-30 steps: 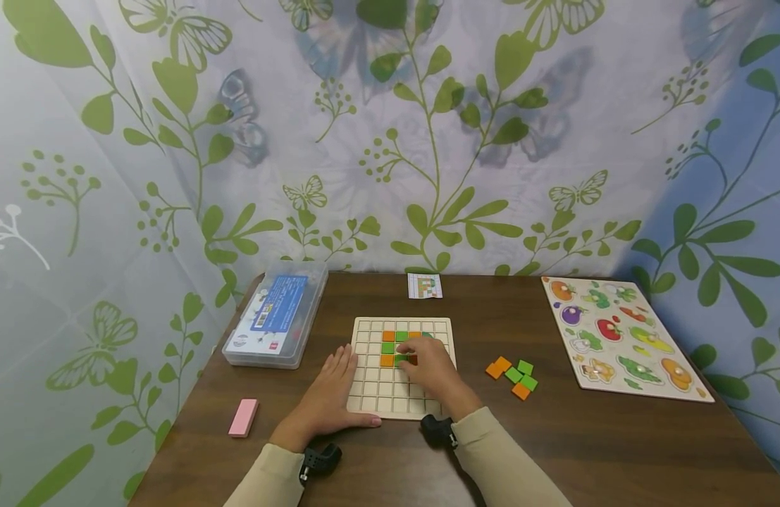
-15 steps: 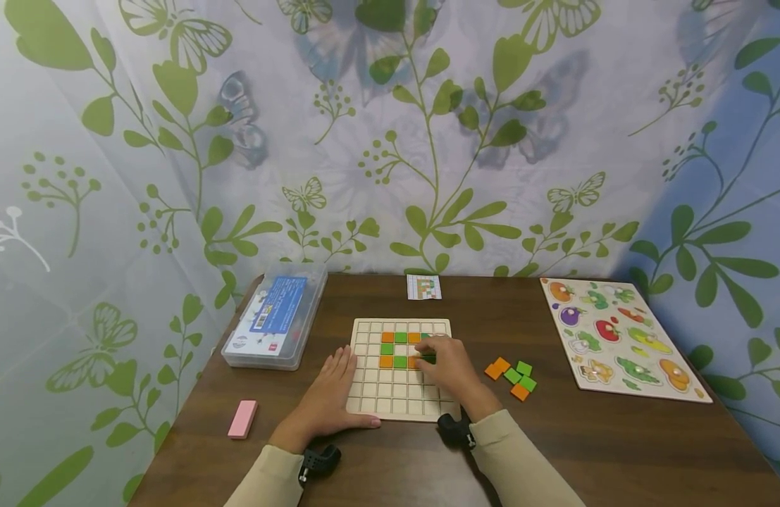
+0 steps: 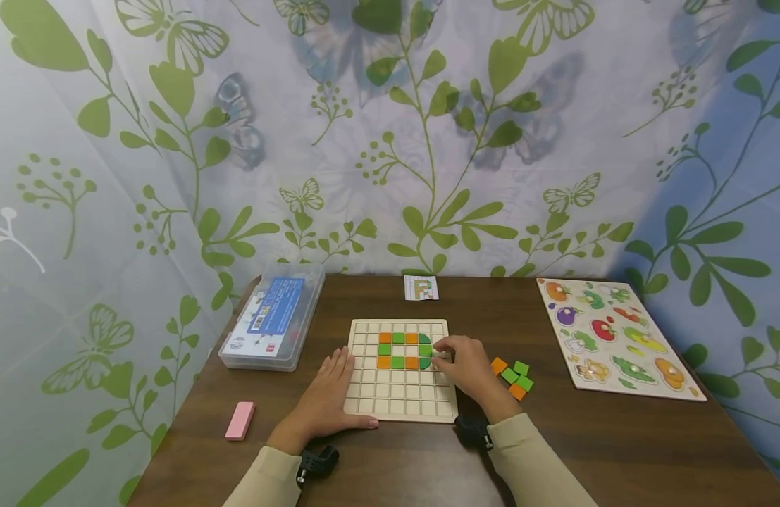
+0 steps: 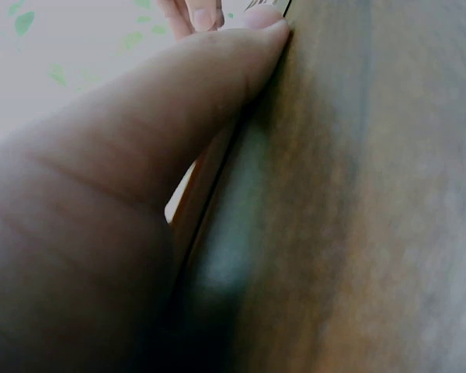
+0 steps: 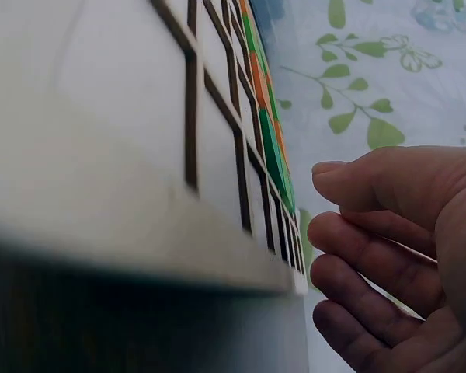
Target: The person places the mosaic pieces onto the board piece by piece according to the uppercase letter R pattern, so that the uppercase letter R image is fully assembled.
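A pale wooden grid board (image 3: 399, 408) lies on the table with a ring of orange and green square tiles (image 3: 398, 338) set in it. Rounded dark green tiles (image 3: 425, 363) form the ring's right corners. My left hand (image 3: 326, 398) lies flat along the board's left side, fingers straight, its thumb (image 4: 217, 58) stretched along the near edge. Over the board's right edge is my right hand (image 3: 471, 370), beside the ring's right column. In the right wrist view its thumb (image 5: 373, 175) and bent fingers are apart, with nothing between them.
Several loose orange and green tiles (image 3: 509, 375) lie right of my right hand. A plastic case (image 3: 272, 317) and a pink block (image 3: 240, 421) are on the left. A patterned card (image 3: 421, 287) lies behind the board, and a vegetable puzzle (image 3: 618, 338) at far right.
My right hand has shifted right, away from the ring, uncovering its right column with a green square tile between the rounded ones. My left hand has stayed at the board.
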`<state>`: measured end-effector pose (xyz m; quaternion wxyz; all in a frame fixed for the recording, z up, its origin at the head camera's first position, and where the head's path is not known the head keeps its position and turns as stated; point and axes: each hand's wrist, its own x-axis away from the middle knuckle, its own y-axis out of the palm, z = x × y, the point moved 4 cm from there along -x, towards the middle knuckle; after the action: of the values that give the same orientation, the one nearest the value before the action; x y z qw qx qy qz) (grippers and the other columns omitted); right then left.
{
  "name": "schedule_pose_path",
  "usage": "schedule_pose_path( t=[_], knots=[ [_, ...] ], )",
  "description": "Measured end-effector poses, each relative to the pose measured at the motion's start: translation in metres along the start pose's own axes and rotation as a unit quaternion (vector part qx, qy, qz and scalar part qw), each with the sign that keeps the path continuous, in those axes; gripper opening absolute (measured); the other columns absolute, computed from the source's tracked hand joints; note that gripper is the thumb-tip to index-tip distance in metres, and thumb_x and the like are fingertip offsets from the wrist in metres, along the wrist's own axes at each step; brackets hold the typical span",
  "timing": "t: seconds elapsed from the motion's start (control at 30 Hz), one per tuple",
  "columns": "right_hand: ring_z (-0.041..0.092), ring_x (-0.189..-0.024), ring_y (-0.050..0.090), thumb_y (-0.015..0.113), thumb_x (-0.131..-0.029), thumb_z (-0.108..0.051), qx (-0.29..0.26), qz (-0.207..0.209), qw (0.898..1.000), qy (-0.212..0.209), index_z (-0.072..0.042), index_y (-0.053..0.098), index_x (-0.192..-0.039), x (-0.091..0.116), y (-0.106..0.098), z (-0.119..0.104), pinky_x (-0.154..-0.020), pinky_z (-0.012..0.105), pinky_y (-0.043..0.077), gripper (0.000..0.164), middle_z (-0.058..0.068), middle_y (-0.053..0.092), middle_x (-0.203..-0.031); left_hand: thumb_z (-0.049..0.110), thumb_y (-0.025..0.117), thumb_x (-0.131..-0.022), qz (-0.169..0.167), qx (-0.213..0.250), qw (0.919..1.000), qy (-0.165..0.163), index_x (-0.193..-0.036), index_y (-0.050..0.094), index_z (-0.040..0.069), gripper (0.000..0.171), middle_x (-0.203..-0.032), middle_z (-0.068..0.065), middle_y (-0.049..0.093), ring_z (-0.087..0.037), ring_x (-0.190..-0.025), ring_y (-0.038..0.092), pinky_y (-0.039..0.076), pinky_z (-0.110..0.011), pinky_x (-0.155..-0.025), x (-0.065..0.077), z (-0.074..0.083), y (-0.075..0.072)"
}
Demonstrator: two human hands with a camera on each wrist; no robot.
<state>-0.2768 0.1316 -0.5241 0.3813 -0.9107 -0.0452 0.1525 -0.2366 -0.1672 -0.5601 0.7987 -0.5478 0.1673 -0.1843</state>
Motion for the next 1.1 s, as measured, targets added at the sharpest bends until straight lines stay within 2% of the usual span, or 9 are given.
schedule_pose_path(
  t=[0.2, 0.53, 0.8, 1.1],
  knots=[
    [0.03, -0.101, 0.068, 0.086, -0.09, -0.013, 0.026, 0.015, 1.0, -0.008, -0.004, 0.08, -0.11, 0.004, -0.014, 0.01, -0.091, 0.053, 0.055, 0.023, 0.006, 0.074, -0.106, 0.093, 0.062, -0.074, -0.001, 0.001, 1.0, -0.001, -0.164, 0.019, -0.007, 0.142, -0.172, -0.024, 0.011, -0.038, -0.158, 0.009, 0.012, -0.052, -0.125, 0.001, 0.0, 0.0],
    [0.035, -0.104, 0.07, 0.085, -0.091, -0.013, 0.002, 0.03, 0.999, 0.037, -0.001, 0.078, -0.115, 0.013, -0.048, 0.04, -0.091, 0.055, 0.056, 0.028, 0.011, 0.075, -0.111, 0.094, 0.062, -0.073, 0.003, 0.001, 1.0, -0.001, -0.164, 0.02, -0.007, 0.142, -0.171, -0.025, 0.011, -0.039, -0.158, 0.009, 0.012, -0.052, -0.125, 0.001, -0.001, 0.003],
    [0.037, -0.101, 0.071, 0.085, -0.091, -0.013, 0.016, 0.044, 0.998, 0.052, 0.0, 0.077, -0.115, 0.026, -0.078, 0.069, -0.09, 0.057, 0.056, 0.029, 0.013, 0.076, -0.109, 0.091, 0.065, -0.074, 0.003, 0.011, 0.9999, -0.003, -0.164, 0.02, -0.008, 0.141, -0.171, -0.026, 0.012, -0.04, -0.158, 0.01, 0.012, -0.053, -0.125, 0.002, 0.0, 0.002],
    [0.04, -0.108, 0.068, 0.082, -0.095, -0.017, 0.013, 0.025, 0.995, 0.094, 0.001, 0.074, -0.12, 0.037, -0.098, 0.088, -0.095, 0.059, 0.053, 0.031, 0.017, 0.074, -0.115, 0.091, 0.065, -0.075, 0.005, 0.006, 1.0, -0.001, -0.164, 0.02, -0.007, 0.14, -0.171, -0.026, 0.012, -0.04, -0.158, 0.01, 0.012, -0.054, -0.125, 0.001, 0.0, -0.001]
  ],
)
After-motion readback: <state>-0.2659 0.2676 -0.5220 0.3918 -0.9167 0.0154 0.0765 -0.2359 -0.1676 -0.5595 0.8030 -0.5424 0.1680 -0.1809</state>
